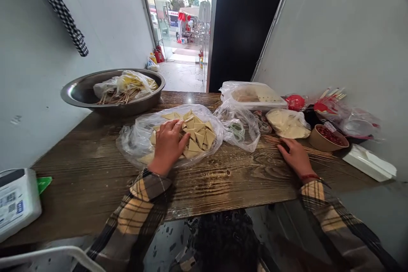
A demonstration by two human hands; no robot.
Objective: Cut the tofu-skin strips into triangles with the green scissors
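My left hand rests on a pile of pale yellow, triangular tofu-skin pieces, which lies on a spread clear plastic bag. Its thumb stands apart from the fingers, whose tips reach in among the triangles. Farther right, my right hand lies over a bundle of thin wooden skewers on the wooden table. The thumb and forefinger are apart at the skewers' left part; the other fingers are partly hidden. No skewer is lifted off the table.
At the back left, a metal basin holds skewered food and plastic bags. A white tray, a bag of pale sheets, a paper bowl of red food and a white box line the right. A white device stands left.
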